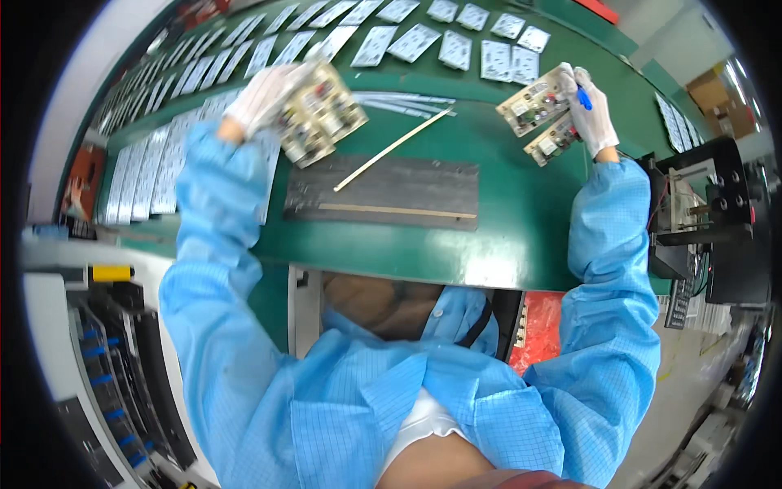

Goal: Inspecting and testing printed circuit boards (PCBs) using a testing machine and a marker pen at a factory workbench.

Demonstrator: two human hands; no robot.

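Note:
In my gloved left hand point(265, 96), at the left of the green table, I hold a tan circuit board point(330, 118) crowded with components. It is tilted above the table, and my fingers close over its upper left edge. My gloved right hand point(593, 114) grips a smaller circuit board point(521, 110) at the right. A second piece of board point(552, 143) hangs just below it; whether the two are joined I cannot tell. A small blue object point(583, 99) shows at the right fingers, its kind unclear.
A dark grey plate point(383, 183) lies between my arms, with a thin pale strip point(391, 151) slanting over it. Rows of flat whitish pieces point(375, 46) cover the table's point(521, 236) far and left sides. A black machine frame point(709, 204) stands at the right, a red bag point(538, 326) below the edge.

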